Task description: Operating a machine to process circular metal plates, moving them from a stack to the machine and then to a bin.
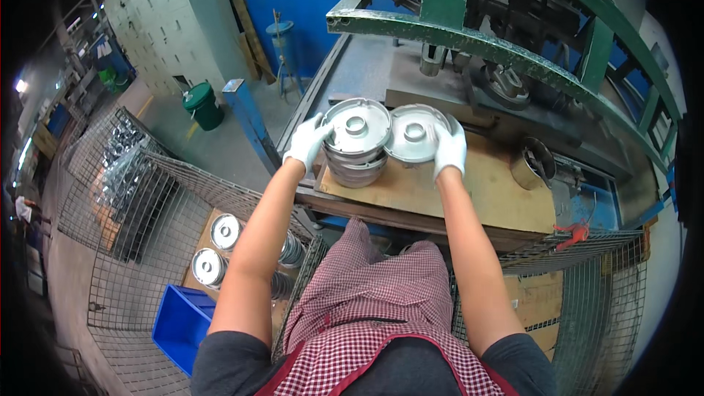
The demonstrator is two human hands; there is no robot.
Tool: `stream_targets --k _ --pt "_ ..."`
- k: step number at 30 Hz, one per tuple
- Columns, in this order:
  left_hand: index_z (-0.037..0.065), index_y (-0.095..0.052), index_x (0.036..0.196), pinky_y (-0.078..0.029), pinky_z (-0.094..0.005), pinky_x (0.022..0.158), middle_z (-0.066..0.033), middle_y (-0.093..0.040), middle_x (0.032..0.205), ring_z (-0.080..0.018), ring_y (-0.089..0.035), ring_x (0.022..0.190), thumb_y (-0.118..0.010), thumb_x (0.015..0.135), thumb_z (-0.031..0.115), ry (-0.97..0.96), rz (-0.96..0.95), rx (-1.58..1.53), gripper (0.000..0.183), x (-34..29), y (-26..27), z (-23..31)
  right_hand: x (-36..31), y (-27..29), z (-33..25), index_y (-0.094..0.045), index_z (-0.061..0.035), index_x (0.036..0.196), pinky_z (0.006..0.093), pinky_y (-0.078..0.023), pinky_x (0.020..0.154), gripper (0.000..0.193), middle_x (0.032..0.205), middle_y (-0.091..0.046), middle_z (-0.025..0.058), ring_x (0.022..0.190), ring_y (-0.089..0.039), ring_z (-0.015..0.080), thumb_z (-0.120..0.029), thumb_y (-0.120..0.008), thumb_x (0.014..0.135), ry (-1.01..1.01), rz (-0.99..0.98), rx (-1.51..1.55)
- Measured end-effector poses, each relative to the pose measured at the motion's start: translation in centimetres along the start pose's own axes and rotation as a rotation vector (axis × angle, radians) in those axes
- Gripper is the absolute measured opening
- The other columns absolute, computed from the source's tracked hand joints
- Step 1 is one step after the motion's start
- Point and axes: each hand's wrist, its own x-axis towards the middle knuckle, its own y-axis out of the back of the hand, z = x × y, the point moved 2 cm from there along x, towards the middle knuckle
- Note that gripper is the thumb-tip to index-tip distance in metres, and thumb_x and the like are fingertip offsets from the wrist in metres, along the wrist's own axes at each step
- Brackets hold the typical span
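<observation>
My left hand [308, 141], in a white glove, grips the left rim of a round silver metal disc [369, 119] with a raised hub at its centre. That disc tops a stack of similar metal parts [358, 173] on the worktable. In my right hand [449, 148], also gloved, is the right rim of a second silver disc [415, 134] with the same kind of hub. The two discs lie side by side, their edges meeting or overlapping slightly. The fingertips under both rims are partly hidden.
A green-framed machine [469, 33] stands beyond the brown board [484, 194]. On the board's right is a metal can [532, 163]. Wire cages flank me; the left one holds stacked discs [209, 267] and a blue bin [176, 326]. A green bucket [203, 106] stands on the floor.
</observation>
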Motion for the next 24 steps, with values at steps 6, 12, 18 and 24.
stream_targets --k 6,12,18,24 --pt "-0.004 -0.034 0.145 -0.033 -0.0317 0.109 -0.0204 -0.042 0.146 -0.0258 -0.042 0.133 -0.056 0.090 0.020 -0.029 0.079 -0.328 0.064 -1.4 -3.2 -1.6 -5.5 2.3 -0.4 -0.038 -0.0015 0.142 0.0329 -0.036 0.108 0.055 0.141 -0.047 0.0124 0.126 -0.048 0.0239 -0.004 -0.055 0.090 0.030 0.288 0.269" --pt "-0.003 -0.050 0.134 -0.034 -0.0338 0.108 -0.0197 -0.053 0.135 -0.0262 -0.049 0.127 -0.048 0.086 0.010 -0.282 0.456 -0.204 0.050 -1.7 -5.8 -0.8 -6.5 1.6 -2.2 -0.038 -0.0035 0.141 0.0359 -0.038 0.105 0.054 0.137 -0.048 0.0113 0.121 -0.050 0.0227 -0.024 -0.059 0.095 -0.075 0.357 0.412" --pt "-0.003 -0.045 0.138 -0.037 -0.0341 0.108 -0.0145 -0.051 0.136 -0.0227 -0.050 0.122 -0.026 0.105 0.046 -0.160 0.449 -0.800 0.061 -1.8 -5.1 1.0 -8.1 -3.6 -3.6 -0.055 0.0021 0.125 0.0344 -0.043 0.097 0.049 0.120 -0.063 0.0185 0.111 -0.059 0.0250 -0.037 -0.057 0.095 -0.134 -0.246 0.052" --pt "-0.002 -0.046 0.137 -0.040 -0.0333 0.104 -0.0143 -0.054 0.134 -0.0209 -0.053 0.120 -0.040 0.104 0.035 -0.116 0.254 -0.727 0.050 -0.7 -2.2 0.8 -5.2 10.8 -3.1 -0.063 -0.0042 0.119 0.0424 -0.051 0.081 0.050 0.098 -0.066 0.0209 0.090 -0.064 0.0338 -0.040 -0.067 0.084 0.184 -0.015 -0.729"
